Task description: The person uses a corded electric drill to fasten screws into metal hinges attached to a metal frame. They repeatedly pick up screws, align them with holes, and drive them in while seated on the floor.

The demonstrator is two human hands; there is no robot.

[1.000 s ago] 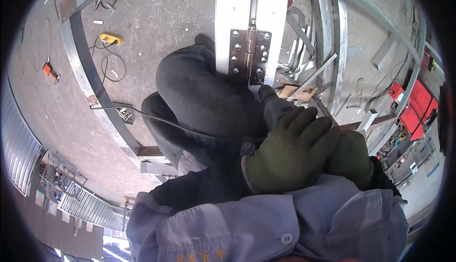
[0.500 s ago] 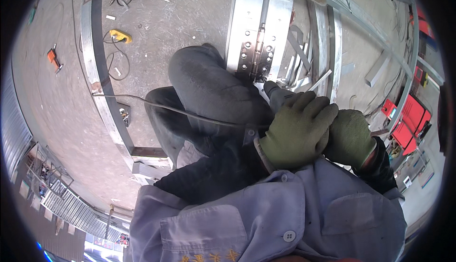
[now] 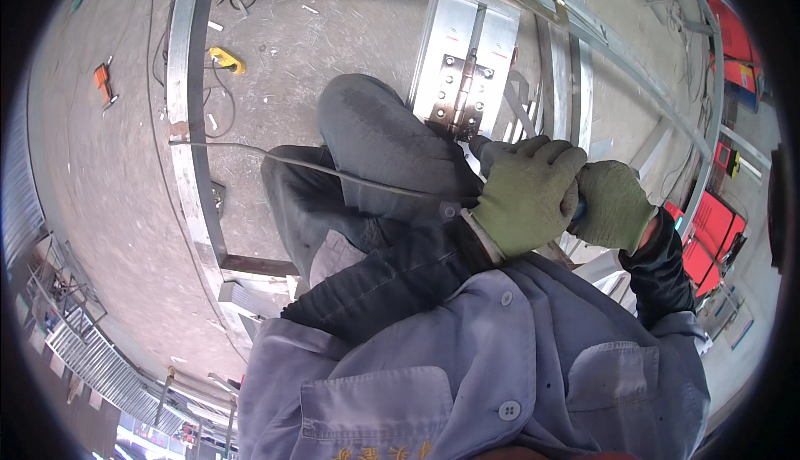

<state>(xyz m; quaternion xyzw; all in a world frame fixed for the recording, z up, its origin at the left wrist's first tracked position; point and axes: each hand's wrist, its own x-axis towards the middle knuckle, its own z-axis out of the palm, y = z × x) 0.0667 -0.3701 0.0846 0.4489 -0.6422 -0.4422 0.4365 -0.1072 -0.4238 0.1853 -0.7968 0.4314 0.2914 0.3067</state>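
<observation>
Head view, right of centre: our green-gloved right hand [image 3: 614, 207] and green-gloved left hand [image 3: 527, 202] wrap a dark-grey power tool [image 3: 492, 154]; above-left of the nearer left fingers [image 3: 548, 157], a dark rectangular metal hinge [image 3: 462, 97] runs lengthwise up-frame, upper middle.

On the floor [image 3: 100, 193] lies, perhaps, an orange drill [image 3: 103, 83].

left grip [image 3: 527, 202] and right grip [image 3: 615, 207] hold tool [image 3: 493, 155] near hinge [image 3: 447, 87]
</observation>
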